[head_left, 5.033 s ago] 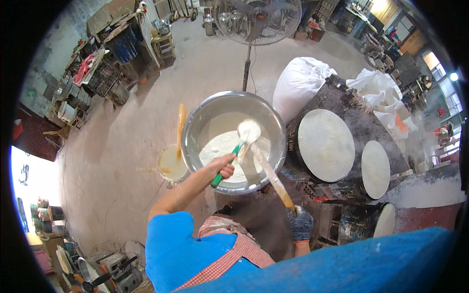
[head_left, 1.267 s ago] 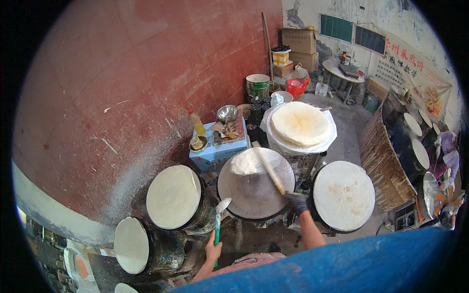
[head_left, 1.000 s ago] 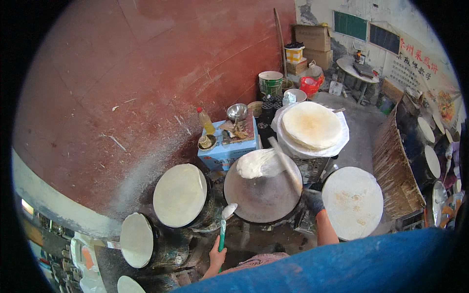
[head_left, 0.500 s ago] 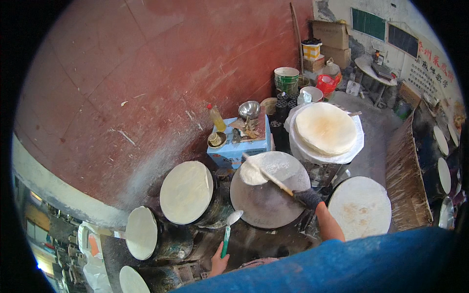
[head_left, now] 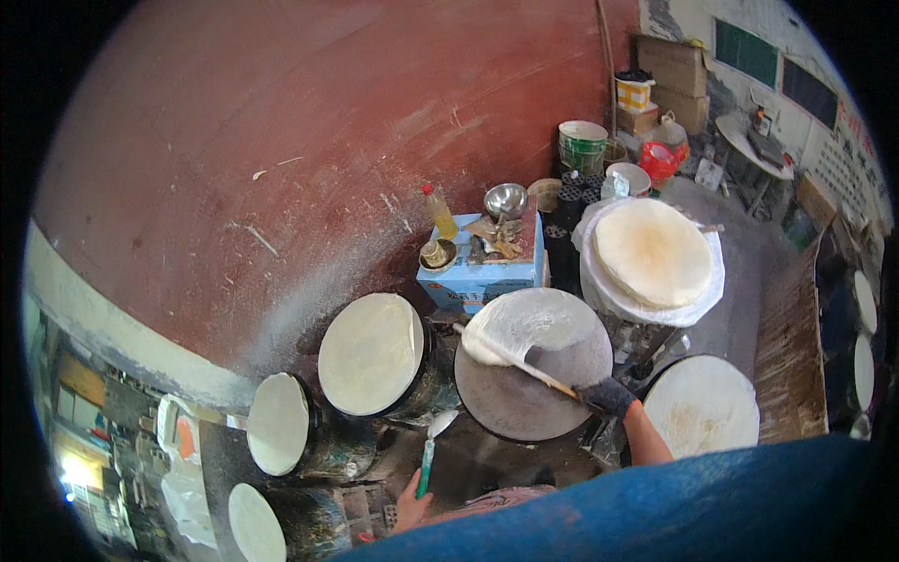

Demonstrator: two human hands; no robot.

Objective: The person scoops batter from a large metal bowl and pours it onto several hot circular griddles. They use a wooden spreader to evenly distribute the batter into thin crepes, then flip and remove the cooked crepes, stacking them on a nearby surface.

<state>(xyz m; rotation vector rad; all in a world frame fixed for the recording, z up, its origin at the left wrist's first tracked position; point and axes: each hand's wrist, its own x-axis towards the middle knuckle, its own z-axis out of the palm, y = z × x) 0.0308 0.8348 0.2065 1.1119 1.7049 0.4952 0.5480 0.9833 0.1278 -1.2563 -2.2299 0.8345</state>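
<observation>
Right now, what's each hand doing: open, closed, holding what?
Left hand: closed on the green-handled ladle.
Right hand, gloved: closed on the long spreader stick over the dark griddle.

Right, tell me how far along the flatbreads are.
Done: a stack of cooked flatbreads sits on the white cloth. In hand: the gloved right hand drags a long spreader stick across the middle griddle, batter covering only its far half; the left hand holds a green-handled ladle. Left: rounds on the other griddles lie pale, not yet lifted off.
</observation>
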